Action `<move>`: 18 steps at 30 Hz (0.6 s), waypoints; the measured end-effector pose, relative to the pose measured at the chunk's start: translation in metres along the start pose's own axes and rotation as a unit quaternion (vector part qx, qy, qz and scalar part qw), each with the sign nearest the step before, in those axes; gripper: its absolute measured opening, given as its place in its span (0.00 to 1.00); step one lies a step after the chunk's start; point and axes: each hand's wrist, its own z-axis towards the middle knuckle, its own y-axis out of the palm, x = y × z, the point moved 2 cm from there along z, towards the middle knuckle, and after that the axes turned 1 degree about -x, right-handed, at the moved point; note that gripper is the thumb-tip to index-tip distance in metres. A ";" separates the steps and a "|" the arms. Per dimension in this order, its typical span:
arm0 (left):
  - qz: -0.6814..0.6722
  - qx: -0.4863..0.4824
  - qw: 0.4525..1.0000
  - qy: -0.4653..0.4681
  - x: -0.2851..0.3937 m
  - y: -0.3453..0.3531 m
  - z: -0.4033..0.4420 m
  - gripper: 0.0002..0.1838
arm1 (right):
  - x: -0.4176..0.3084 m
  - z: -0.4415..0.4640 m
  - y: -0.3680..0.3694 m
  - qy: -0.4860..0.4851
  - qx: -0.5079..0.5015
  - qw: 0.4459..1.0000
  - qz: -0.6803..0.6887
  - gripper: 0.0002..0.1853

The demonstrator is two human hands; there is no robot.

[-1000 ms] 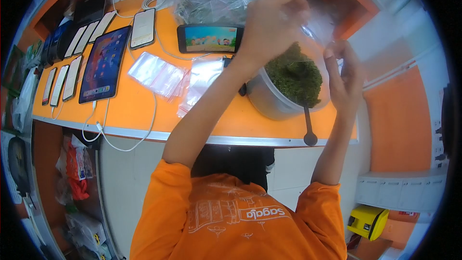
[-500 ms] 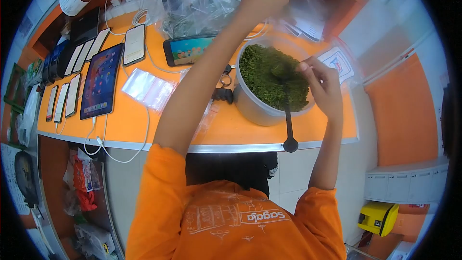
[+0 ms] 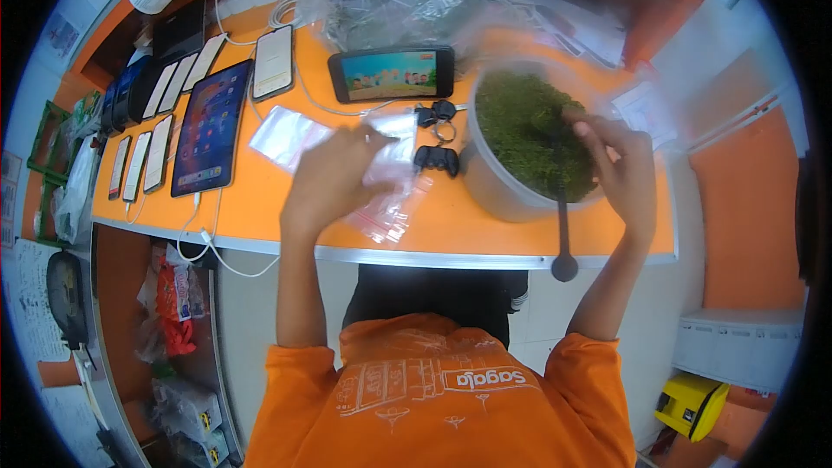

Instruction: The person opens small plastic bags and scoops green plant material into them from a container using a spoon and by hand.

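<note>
My left hand (image 3: 334, 173) hovers over small clear zip bags (image 3: 386, 212), thumb and forefinger apart; it covers part of them. Whether a fingertip touches a bag is hard to see. My right hand (image 3: 620, 152) is over the right rim of a translucent plastic tub (image 3: 498, 186). Its fingers are pinched together by the shredded green plant matter (image 3: 520, 117) filling the tub; what is between them is unclear. A black spoon (image 3: 562, 225) leans across the tub's near rim, its round end sticking out past the table edge and its other end in the green stuff.
Left of the tub lie keys with a ring (image 3: 444, 126) and a black controller-shaped fob (image 3: 436, 159). Behind stand a phone playing video (image 3: 390, 75) and a heap of clear plastic bags (image 3: 399, 0). A tablet (image 3: 212, 130), several phones and white cables (image 3: 208, 247) occupy the left side.
My left hand has come down from the back of the table to the zip bags near the front. My right hand stays by the tub. The whole view has shifted slightly.
</note>
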 end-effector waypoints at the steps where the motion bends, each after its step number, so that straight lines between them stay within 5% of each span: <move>1: 0.000 -0.016 0.999 -0.030 -0.002 0.006 -0.010 0.23 | -0.003 0.001 0.003 0.036 0.015 0.999 0.037 0.15; 2: 0.000 -0.032 0.998 -0.059 -0.002 0.012 -0.017 0.25 | 0.005 0.001 0.003 -0.063 0.052 0.997 0.005 0.19; 5: -0.048 -0.020 0.992 -0.117 -0.008 0.023 -0.028 0.25 | -0.004 0.003 0.005 -0.160 0.092 0.983 0.010 0.21; 9: -0.144 0.020 0.981 -0.125 -0.017 0.030 -0.030 0.23 | -0.003 -0.003 0.005 -0.147 0.135 0.979 -0.049 0.18; 13: -0.264 0.157 0.945 -0.110 -0.017 0.025 -0.034 0.23 | 0.002 -0.012 0.009 -0.123 0.204 0.969 0.068 0.16; 18: -0.413 0.238 0.857 -0.195 -0.021 0.027 -0.041 0.18 | 0.016 -0.020 0.017 -0.092 0.215 0.960 0.151 0.18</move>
